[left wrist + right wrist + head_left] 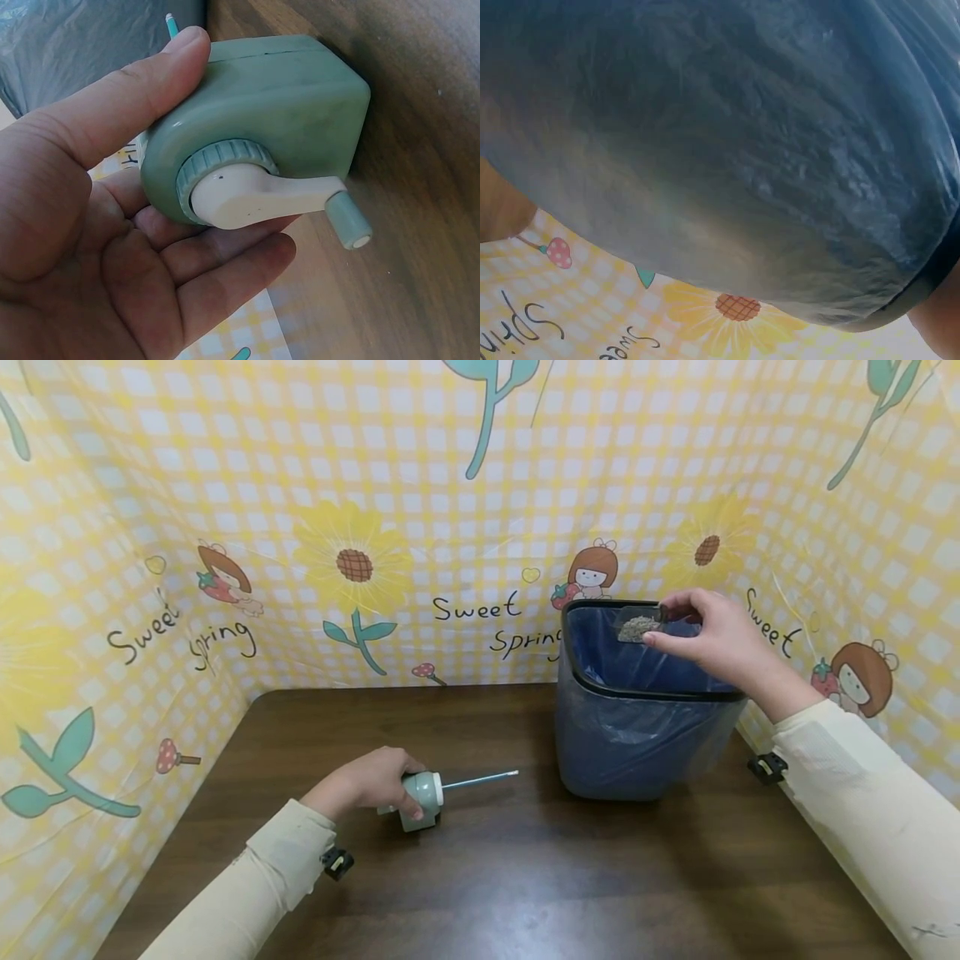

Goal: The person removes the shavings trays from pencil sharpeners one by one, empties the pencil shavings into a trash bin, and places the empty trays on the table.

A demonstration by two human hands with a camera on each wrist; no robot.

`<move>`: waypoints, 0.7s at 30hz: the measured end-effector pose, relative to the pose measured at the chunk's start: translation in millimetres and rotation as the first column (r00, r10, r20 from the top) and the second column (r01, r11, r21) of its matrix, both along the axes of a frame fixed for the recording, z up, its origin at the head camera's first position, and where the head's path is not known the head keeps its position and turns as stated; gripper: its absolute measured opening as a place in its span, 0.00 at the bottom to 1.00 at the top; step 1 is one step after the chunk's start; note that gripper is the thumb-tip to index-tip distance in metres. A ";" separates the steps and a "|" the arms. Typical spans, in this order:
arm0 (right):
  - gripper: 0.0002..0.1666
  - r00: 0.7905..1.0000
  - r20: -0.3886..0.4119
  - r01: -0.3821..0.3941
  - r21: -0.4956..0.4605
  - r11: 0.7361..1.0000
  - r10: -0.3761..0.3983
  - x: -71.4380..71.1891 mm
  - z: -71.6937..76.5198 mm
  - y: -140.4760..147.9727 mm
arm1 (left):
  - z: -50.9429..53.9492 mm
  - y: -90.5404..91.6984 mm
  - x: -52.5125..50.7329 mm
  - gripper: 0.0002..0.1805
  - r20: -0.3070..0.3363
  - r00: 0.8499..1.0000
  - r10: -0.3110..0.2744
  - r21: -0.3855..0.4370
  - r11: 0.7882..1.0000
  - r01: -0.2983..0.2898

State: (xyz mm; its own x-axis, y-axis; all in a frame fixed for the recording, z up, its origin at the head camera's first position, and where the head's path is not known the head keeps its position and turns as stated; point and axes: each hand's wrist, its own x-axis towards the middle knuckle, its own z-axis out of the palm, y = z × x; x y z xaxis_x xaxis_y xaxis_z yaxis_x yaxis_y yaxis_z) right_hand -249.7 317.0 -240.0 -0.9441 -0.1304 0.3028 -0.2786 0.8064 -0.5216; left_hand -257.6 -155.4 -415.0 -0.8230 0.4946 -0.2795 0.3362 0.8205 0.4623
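Note:
My left hand (371, 781) grips a green crank pencil sharpener (423, 795) low over the brown table. A light-blue pencil (480, 780) sticks out of the sharpener's front toward the bin. In the left wrist view, the thumb lies along the sharpener's top, and its white crank (247, 196) with a green knob faces the camera. My right hand (708, 627) pinches a small clear shavings drawer (624, 612) above the bin's opening. Grey shavings (639, 628) lie in the drawer. The right wrist view mostly shows the bin's side, so the drawer is hidden there.
A blue trash bin (622, 752) with a black rim and a clear plastic liner stands at the table's back right. Yellow checked cloth (450, 527) with flower prints surrounds the wooden table (480, 877) at the back and sides.

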 end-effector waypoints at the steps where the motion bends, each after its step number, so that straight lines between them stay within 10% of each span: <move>1: 0.42 1.000 -0.003 -0.001 0.004 1.000 0.001 -0.4 -0.1 0.4 | -0.8 -0.2 -0.3 0.27 -0.003 1.000 -0.003 -0.002 1.000 0.003; 21: 0.44 1.000 -0.012 -0.004 0.132 0.991 0.006 -2.2 5.8 5.4 | -2.6 -0.1 -1.2 0.25 -0.007 1.000 -0.011 -0.006 1.000 0.011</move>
